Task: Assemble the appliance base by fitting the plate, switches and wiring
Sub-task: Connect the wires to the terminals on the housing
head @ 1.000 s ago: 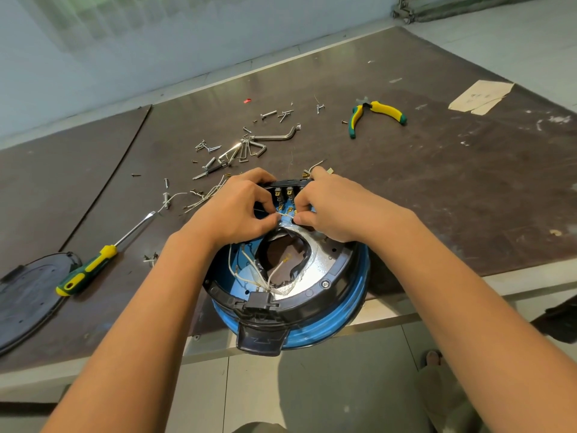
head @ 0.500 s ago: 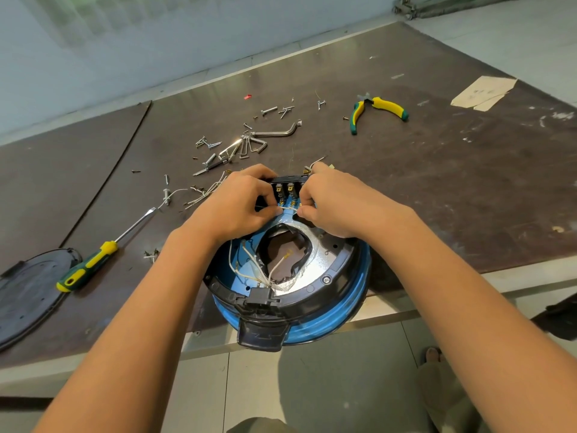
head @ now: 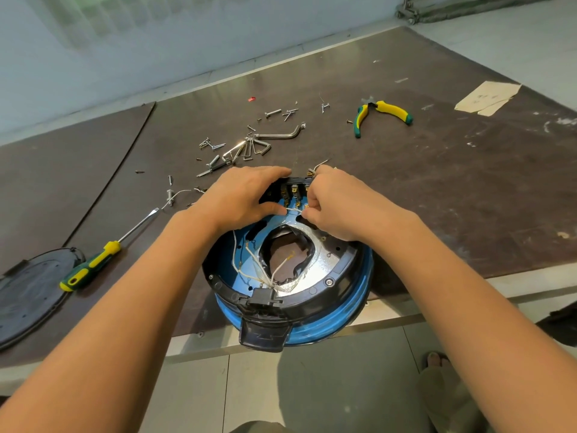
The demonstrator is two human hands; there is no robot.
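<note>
White wire (head: 293, 210) now lies stretched just beside the switch terminals (head: 293, 191); left hand (head: 240, 198) and right hand (head: 338, 204) keep a pinching grip on it, so connecting seems close.

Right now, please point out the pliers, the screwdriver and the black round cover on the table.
pliers (head: 390, 108), head view, on one yellow handle.
screwdriver (head: 111, 247), head view, on the yellow end of its handle.
black round cover (head: 28, 295), head view, on its flat top face.

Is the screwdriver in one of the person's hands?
No, the screwdriver lies on the table, apart from the left hand and the right hand, both at the appliance base.
</note>
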